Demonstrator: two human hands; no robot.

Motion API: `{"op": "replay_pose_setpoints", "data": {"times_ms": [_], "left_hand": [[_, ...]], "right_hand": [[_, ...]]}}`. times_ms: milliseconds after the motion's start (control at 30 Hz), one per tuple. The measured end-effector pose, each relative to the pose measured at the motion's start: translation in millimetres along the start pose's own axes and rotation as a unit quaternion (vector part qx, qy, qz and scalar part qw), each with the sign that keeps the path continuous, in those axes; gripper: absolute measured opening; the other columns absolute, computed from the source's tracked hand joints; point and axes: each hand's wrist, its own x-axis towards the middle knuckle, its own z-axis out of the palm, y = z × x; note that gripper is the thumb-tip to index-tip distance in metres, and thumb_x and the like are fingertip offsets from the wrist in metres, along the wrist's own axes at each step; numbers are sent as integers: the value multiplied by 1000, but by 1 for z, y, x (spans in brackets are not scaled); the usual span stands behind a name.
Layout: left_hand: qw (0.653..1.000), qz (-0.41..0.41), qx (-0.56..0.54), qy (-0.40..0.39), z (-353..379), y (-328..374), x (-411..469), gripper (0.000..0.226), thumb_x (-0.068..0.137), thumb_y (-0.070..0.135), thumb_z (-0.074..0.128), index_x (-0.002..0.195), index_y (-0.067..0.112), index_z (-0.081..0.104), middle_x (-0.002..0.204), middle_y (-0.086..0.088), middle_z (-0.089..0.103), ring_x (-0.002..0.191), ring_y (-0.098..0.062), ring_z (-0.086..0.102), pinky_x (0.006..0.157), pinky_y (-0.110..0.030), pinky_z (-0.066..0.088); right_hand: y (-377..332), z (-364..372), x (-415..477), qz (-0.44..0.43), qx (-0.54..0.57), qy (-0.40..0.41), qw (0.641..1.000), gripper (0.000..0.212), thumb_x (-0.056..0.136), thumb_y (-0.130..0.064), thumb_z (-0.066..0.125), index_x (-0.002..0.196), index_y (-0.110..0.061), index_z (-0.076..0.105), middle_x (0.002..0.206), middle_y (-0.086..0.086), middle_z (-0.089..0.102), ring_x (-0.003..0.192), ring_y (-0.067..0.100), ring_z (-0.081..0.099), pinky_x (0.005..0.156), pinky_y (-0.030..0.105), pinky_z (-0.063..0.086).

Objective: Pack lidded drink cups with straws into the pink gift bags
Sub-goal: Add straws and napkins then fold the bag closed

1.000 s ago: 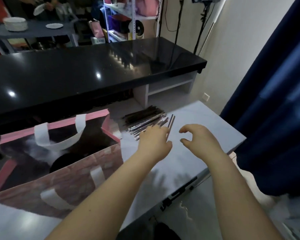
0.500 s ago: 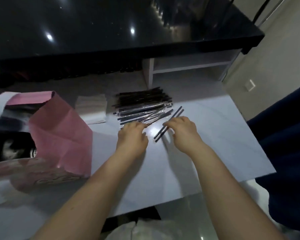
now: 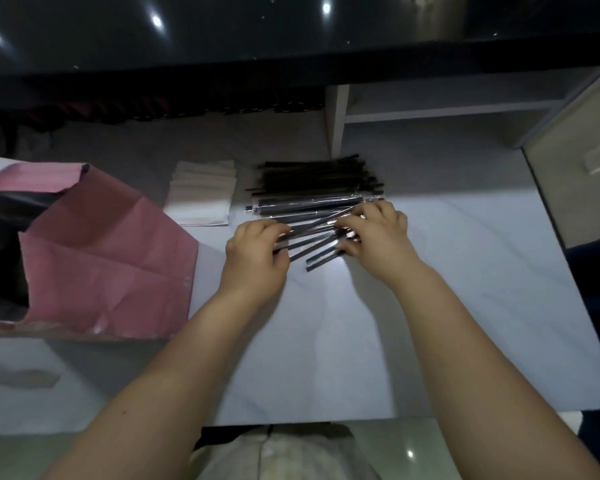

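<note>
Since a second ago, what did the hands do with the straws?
Both hands moved forward onto the wrapped straws: the left hand and right hand now pinch a fanned bunch at its ends. The straw pile, napkins and pink bag stayed put.

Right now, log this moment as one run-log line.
stage: gathering straws | both hands: left, right on loose black plastic-wrapped straws | pink paper gift bag: left, open

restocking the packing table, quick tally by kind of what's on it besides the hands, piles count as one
pink gift bag: 1
pile of wrapped black straws: 1, individual straws too many and too overlapped to count
stack of white napkins: 1
drink cups: 0 clearly in view
total: 3 kinds, one of each
</note>
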Motion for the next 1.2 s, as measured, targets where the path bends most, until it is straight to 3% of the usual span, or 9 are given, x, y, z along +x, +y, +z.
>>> {"op": "replay_pose_setpoints", "data": {"times_ms": [100, 200, 433, 667, 833, 933, 1033, 1133, 1200], "left_hand": [[1000, 1, -3, 7, 0, 1, 0, 35, 83, 7, 65, 118, 13, 68, 121, -5, 62, 119, -29, 49, 101, -42, 39], [1000, 1, 3, 11, 1, 3, -1, 35, 84, 9, 65, 119, 14, 67, 123, -5, 62, 121, -27, 48, 100, -37, 35], [1000, 1, 8, 3, 2, 8, -7, 37, 82, 6, 66, 118, 14, 68, 123, -6, 62, 122, -29, 48, 101, -38, 36], [1000, -3, 21, -7, -4, 8, -16, 37, 85, 12, 65, 122, 16, 66, 128, -4, 60, 125, -28, 45, 103, -38, 33], [999, 14, 44, 28, -23, 10, -12, 36, 85, 11, 64, 121, 16, 66, 126, -5, 61, 122, -31, 47, 102, -42, 36], [995, 45, 62, 58, -36, 25, -8, 37, 84, 13, 64, 122, 16, 65, 126, -4, 60, 122, -30, 47, 100, -42, 35], [991, 84, 85, 57, -51, 49, 7, 40, 85, 17, 62, 126, 18, 62, 127, -2, 59, 124, -28, 44, 100, -40, 31], [986, 109, 109, 66, -74, 73, 25, 40, 90, 25, 57, 130, 22, 57, 127, 1, 58, 126, -25, 41, 102, -40, 27], [982, 130, 111, 86, -92, 85, 32, 38, 93, 37, 54, 129, 24, 57, 126, 3, 59, 126, -24, 41, 103, -41, 27]], "right_hand": [[4, -5, -6, -12, 1, -30, 999, 45, 70, -39, 82, 112, -32, 68, 120, -5, 52, 124, 25, 32, 102, 39, 17], [1, -1, -10, -8, -11, -11, 1000, 34, 73, -35, 80, 105, -30, 70, 116, -4, 53, 122, 26, 34, 99, 37, 15], [-12, 8, -7, -35, -74, -18, 997, 16, 85, -34, 69, 93, -26, 58, 106, -9, 52, 109, 23, 34, 91, 38, 11], [-17, 16, -3, -47, -132, -21, 990, 15, 99, -29, 45, 104, -15, 50, 113, 3, 49, 109, 27, 37, 90, 38, 18], [-20, 1, -10, -70, -106, 31, 991, 3, 98, -15, 45, 95, -15, 45, 96, 3, 54, 95, 29, 45, 82, 37, 23], [-24, -20, -15, -69, -66, 46, 994, 18, 94, -9, 54, 88, -18, 39, 87, 5, 59, 87, 30, 49, 69, 33, 19], [-28, -47, -17, -56, -51, 62, 995, 6, 97, -17, 54, 98, -13, 50, 93, 7, 62, 88, 30, 50, 66, 33, 20], [-32, -76, -14, -68, -106, 70, 990, 17, 100, -22, 49, 115, -16, 54, 106, 3, 62, 96, 28, 51, 71, 34, 30], [-36, -96, -11, -66, -132, 89, 985, 17, 99, -17, 48, 115, -17, 52, 108, 2, 60, 96, 27, 50, 71, 34, 29]]}}
